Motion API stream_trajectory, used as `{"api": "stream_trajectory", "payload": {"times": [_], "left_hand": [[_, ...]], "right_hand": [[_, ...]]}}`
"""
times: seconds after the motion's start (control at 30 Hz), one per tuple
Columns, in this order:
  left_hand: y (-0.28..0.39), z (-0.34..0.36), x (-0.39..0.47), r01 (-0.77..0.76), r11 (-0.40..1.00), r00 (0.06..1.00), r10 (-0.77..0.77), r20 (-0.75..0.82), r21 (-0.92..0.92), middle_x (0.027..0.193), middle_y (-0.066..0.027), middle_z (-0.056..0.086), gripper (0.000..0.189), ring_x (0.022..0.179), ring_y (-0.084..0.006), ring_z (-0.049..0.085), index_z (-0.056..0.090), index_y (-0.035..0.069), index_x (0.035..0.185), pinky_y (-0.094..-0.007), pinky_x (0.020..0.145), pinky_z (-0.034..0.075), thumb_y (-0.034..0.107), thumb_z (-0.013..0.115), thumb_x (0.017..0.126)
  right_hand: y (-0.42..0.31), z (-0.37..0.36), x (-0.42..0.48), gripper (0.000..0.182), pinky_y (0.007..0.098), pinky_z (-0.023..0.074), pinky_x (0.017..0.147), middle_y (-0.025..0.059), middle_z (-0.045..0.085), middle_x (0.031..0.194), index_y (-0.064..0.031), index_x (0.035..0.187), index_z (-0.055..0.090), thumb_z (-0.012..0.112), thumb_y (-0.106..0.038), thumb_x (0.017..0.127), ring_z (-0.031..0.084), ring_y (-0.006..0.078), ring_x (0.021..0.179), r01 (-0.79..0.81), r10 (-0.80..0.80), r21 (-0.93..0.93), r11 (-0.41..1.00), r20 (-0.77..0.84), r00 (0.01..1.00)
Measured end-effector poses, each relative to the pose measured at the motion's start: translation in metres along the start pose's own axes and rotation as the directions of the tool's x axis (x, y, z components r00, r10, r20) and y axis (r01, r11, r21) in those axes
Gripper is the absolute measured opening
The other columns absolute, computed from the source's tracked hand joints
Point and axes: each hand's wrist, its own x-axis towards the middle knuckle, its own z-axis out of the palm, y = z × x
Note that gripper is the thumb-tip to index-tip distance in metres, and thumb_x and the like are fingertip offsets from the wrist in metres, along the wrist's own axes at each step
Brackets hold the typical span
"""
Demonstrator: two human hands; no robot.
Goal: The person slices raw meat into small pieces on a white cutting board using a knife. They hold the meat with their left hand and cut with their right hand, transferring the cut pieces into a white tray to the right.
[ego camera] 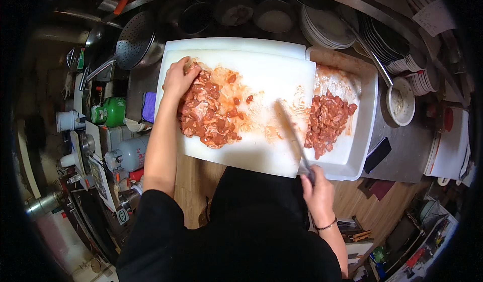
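A pile of raw, reddish meat pieces (205,112) lies on the left half of a white cutting board (241,154). My left hand (179,77) rests on the pile's upper left edge, its fingers spread; whether they grasp a piece is hidden. In my right hand (319,193), below the board's lower right corner, is the handle of a knife (289,125). Its blade, blurred, points up and left over the board's right part. A few loose bits and wet smears mark the board's middle. More cut meat (328,121) lies in a white plastic tub (371,112), partly under the board's right edge.
Behind the board stand metal bowls (273,20) and stacked plates (326,27). A perforated metal strainer (135,40) is at upper left, near a purple cloth (149,106). Right of the tub are a small bowl (400,101) with a ladle (371,52) and a dark phone (377,154).
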Motion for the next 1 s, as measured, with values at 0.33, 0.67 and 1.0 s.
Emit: {"api": "stream_trajectory", "payload": {"times": [0.33,0.67,1.0], "left_hand": [[0.108,-0.012,-0.063,-0.433,0.873,0.854,0.478,0.208,-0.226,0.109,-0.0183,0.074,0.027,0.102,-0.0393,0.07,0.072,0.001,0.116,-0.0445,0.091,0.057,0.007,0.07,0.089],[0.186,0.005,-0.114,-0.416,0.628,0.853,0.52,-0.043,-0.657,0.105,-0.0105,0.069,0.019,0.1,-0.033,0.067,0.067,0.003,0.098,-0.0416,0.089,0.056,-0.005,0.063,0.081],[0.184,0.062,-0.16,-0.617,0.646,0.763,0.63,-0.143,-0.448,0.108,-0.0084,0.07,0.025,0.106,-0.0308,0.066,0.069,0.006,0.103,-0.0433,0.09,0.053,-0.001,0.071,0.079]], "right_hand": [[0.039,-0.013,-0.024,0.031,0.0396,0.0518,0.066,0.0175,0.061,0.077,0.0008,0.124,0.06,0.072,-0.016,0.1,0.061,0.0299,0.067,-0.197,0.226,0.166,0.966,-0.185,0.956],[0.041,-0.012,-0.024,0.031,0.0341,0.0497,0.068,0.0122,0.062,0.08,0.0022,0.124,0.062,0.072,-0.015,0.1,0.055,0.0179,0.07,-0.272,0.31,0.24,0.932,-0.137,0.941],[0.039,-0.024,-0.027,0.029,0.0312,0.0472,0.062,0.007,0.06,0.074,-0.0008,0.123,0.062,0.073,-0.013,0.099,0.052,0.0141,0.065,-0.225,0.249,0.247,0.943,-0.072,0.966]]}}
